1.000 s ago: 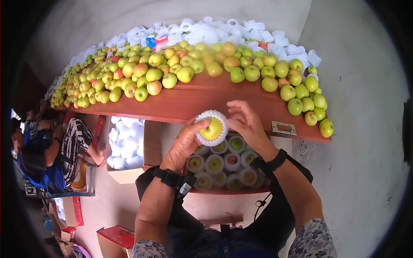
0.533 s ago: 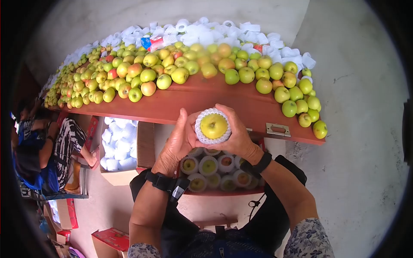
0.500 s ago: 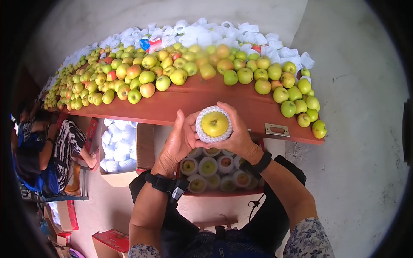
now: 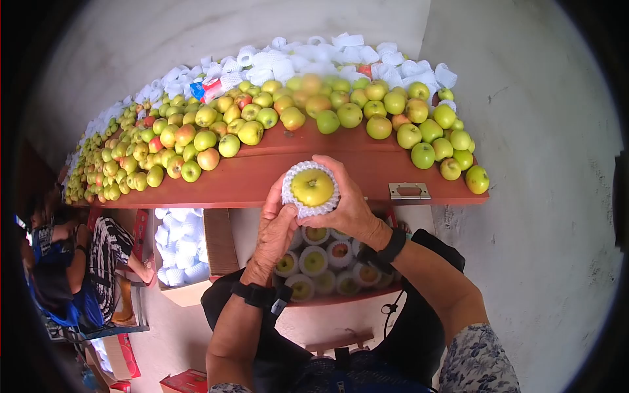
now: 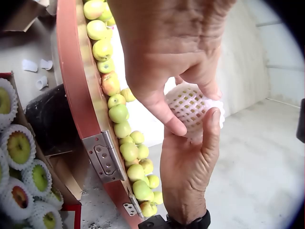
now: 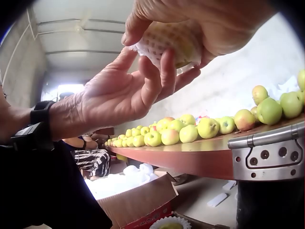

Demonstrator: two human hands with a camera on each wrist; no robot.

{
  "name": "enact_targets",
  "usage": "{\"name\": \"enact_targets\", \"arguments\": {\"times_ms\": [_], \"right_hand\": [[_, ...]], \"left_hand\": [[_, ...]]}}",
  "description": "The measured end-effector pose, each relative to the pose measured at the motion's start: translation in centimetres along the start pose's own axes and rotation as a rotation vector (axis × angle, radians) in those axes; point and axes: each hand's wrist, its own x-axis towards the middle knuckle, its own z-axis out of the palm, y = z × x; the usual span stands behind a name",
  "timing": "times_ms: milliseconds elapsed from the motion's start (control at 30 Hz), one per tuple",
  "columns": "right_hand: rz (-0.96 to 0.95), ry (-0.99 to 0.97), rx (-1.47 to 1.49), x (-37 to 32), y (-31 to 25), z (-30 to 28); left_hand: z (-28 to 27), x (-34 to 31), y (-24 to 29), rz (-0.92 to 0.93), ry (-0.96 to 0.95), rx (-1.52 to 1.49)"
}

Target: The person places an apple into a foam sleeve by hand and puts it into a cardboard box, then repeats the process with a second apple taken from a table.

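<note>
A yellow-green apple (image 4: 312, 187) sits in a white foam net (image 4: 287, 190), stem side up, above the table's near edge. The left hand (image 4: 275, 226) holds it from the left and below, thumb on the net. From the right, the right hand (image 4: 350, 208) grips the netted apple with curled fingers. In the left wrist view the foam net (image 5: 190, 109) lies between both hands, the right hand (image 5: 176, 52) above and the left hand (image 5: 188, 167) below. The right wrist view shows the left fingers under the net (image 6: 167, 40).
Many loose apples (image 4: 251, 133) and white foam nets (image 4: 272, 64) cover the far part of the red-brown table (image 4: 275, 164). Below its edge are a box of netted apples (image 4: 313, 261) and a carton of foam nets (image 4: 185, 296). A seated person (image 4: 65, 275) is at left.
The left hand has closed in from an opened-out pose, its thumb now on the net. The right hand came round the apple earlier and still grips it. The head view has shifted.
</note>
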Motion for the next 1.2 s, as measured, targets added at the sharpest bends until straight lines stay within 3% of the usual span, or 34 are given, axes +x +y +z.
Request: {"name": "enact_targets", "arguments": {"times_ms": [167,300,400,633,900,967,1067,1200], "right_hand": [[0.131,0.01,0.259,0.1,-0.1,-0.3],[0.212,0.015,0.3,-0.2,0.6,0.1],[0.075,0.04,0.202,0.2,1.2,0.2],[0.1,0.029,0.189,0.2,1.5,0.6],[0.09,-0.026,0.214,-0.1,0.8,0.0],[0.069,-0.05,0.168,-0.5,0.7,0.1],[-0.043,-0.076,0.031,-0.7,1.5,0.4],[-0.129,-0.121,-0.089,-1.6,1.7,0.8]], "left_hand": [[0.0,0.5,-0.3,-0.005,-0.01,0.076],[-0.6,0.7,-0.8,-0.088,-0.079,0.075],[0.0,0.5,-0.6,-0.094,-0.052,0.057],[-1.0,0.5,-0.8,-0.068,0.0,0.15],[-2.0,0.5,1.4,-0.203,-0.179,0.069],[-1.7,0.3,1.9,-0.225,-0.119,0.151],[-2.1,-0.3,2.1,-0.407,-0.048,0.105],[-0.4,-1.4,1.2,-0.343,0.058,0.117]]}}
